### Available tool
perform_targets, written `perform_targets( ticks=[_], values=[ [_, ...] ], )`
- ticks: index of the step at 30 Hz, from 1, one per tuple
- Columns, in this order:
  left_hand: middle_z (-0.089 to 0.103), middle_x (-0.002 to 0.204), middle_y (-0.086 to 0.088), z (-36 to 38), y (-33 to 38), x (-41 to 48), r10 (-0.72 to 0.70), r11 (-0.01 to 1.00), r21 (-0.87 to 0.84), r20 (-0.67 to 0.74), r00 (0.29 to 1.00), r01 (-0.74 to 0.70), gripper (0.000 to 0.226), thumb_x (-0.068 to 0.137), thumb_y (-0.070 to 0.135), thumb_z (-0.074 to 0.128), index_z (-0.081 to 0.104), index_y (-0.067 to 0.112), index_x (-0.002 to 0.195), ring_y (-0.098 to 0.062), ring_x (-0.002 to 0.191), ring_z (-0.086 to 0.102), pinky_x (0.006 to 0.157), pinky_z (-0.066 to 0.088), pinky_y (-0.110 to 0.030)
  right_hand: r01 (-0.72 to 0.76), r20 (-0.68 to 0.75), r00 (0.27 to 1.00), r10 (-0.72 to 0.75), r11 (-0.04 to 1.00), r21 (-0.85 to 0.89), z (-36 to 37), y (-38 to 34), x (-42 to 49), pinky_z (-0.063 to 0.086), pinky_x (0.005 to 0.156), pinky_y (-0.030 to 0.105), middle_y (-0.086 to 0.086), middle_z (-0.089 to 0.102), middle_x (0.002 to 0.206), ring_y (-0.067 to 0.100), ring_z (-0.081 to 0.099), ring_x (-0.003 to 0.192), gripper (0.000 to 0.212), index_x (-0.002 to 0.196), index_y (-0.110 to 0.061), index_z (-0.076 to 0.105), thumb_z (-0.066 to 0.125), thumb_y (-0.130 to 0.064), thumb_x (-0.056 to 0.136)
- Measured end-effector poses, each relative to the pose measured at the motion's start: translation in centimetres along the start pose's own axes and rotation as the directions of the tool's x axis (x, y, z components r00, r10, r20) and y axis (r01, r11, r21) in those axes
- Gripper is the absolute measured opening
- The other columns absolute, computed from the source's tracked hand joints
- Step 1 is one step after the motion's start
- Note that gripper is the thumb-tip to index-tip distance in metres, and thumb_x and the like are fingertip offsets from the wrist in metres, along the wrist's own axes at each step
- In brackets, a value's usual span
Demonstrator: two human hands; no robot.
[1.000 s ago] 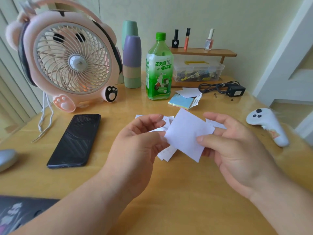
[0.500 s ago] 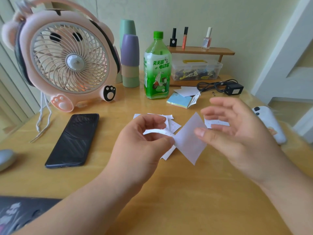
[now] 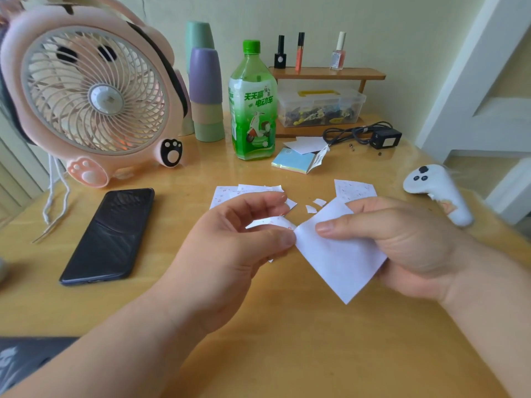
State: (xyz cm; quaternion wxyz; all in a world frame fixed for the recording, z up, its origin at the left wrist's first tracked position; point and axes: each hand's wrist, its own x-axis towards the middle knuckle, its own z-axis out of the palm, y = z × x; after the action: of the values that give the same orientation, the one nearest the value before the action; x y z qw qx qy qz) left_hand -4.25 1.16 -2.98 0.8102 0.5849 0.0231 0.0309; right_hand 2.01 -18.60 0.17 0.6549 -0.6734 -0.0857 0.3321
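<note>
Over the middle of the wooden table I hold a white square of paper between both hands. My left hand pinches its left corner between thumb and fingers, and a curled strip of the paper arches under the fingers. My right hand grips the right side, thumb on top and fingers behind the sheet. Torn patterned paper pieces lie on the table behind my hands, another piece lies to the right, and small scraps lie between them.
A black phone lies at left. A pink fan, stacked cups and a green bottle stand behind. Sticky notes, a clear box, a black adapter with cable and a white controller are at right.
My right hand let go of the sheet for a moment with fingers spread, then took hold of its right side again. The sheet has come lower and nearer to me.
</note>
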Motion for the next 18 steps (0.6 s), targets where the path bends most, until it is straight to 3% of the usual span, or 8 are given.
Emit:
perform_targets(
  ticks=[5,8,11,13,16,18],
  values=[
    [0.075,0.113,-0.008,-0.15,-0.29,0.10,-0.004,1.000,-0.024,0.054,0.999,0.005,0.044,0.068,-0.004,0.073,0.075,0.008,0.111,-0.025,0.083,0.066,0.075,0.052,-0.032,-0.058,0.091,0.994,0.053,0.997,0.054,-0.40,-0.36,-0.36,0.057,0.065,0.027,0.020,0.076,0.099,0.026,0.074,0.080,0.037,0.103,0.008,0.075,0.071,-0.011,0.071],
    [0.074,0.113,-0.010,-0.31,-0.38,0.14,0.052,0.999,-0.012,0.077,0.996,-0.051,0.041,0.072,-0.002,0.070,0.076,0.009,0.111,-0.032,0.089,0.065,0.078,0.051,-0.038,-0.035,0.010,0.999,0.035,0.998,0.044,-0.66,-0.05,0.08,0.045,0.074,0.035,0.019,0.074,0.096,0.028,0.070,0.080,0.045,0.103,0.010,0.071,0.076,-0.011,0.064],
    [0.073,0.114,-0.008,-0.11,-0.19,-0.28,0.212,0.965,0.125,0.148,0.966,-0.231,0.046,0.074,-0.007,0.063,0.075,0.013,0.113,-0.027,0.091,0.069,0.080,0.051,-0.036,-0.033,0.006,0.999,0.033,0.998,0.056,-0.70,0.04,0.36,0.038,0.078,0.040,0.021,0.071,0.097,0.031,0.068,0.083,0.057,0.105,0.008,0.072,0.082,-0.015,0.053],
    [0.071,0.116,-0.009,0.17,-0.11,-0.58,0.279,0.937,0.160,0.195,0.940,-0.311,0.046,0.077,-0.009,0.062,0.072,0.012,0.116,-0.026,0.093,0.068,0.081,0.054,-0.034,-0.021,0.054,0.998,0.016,0.996,0.085,-0.65,-0.09,0.21,0.047,0.075,0.039,0.021,0.072,0.096,0.030,0.070,0.081,0.044,0.099,0.005,0.074,0.080,-0.010,0.058],
    [0.070,0.115,-0.012,0.38,-0.30,-0.60,0.330,0.916,0.164,0.212,0.920,-0.366,0.041,0.078,-0.008,0.069,0.075,0.013,0.113,-0.029,0.094,0.068,0.089,0.057,-0.049,0.013,0.115,0.993,-0.029,0.990,0.140,-0.45,-0.26,-0.12,0.056,0.059,0.028,0.019,0.074,0.086,0.025,0.073,0.070,0.025,0.089,0.003,0.077,0.070,-0.007,0.068],
    [0.070,0.113,-0.011,0.41,-0.29,-0.54,0.349,0.911,0.151,0.212,0.913,-0.383,0.037,0.078,-0.006,0.071,0.075,0.013,0.109,-0.025,0.090,0.069,0.083,0.057,-0.039,0.019,0.146,0.988,-0.044,0.985,0.170,-0.44,-0.24,-0.19,0.056,0.057,0.026,0.018,0.074,0.085,0.025,0.073,0.069,0.024,0.089,0.003,0.077,0.067,-0.007,0.069]
  ],
)
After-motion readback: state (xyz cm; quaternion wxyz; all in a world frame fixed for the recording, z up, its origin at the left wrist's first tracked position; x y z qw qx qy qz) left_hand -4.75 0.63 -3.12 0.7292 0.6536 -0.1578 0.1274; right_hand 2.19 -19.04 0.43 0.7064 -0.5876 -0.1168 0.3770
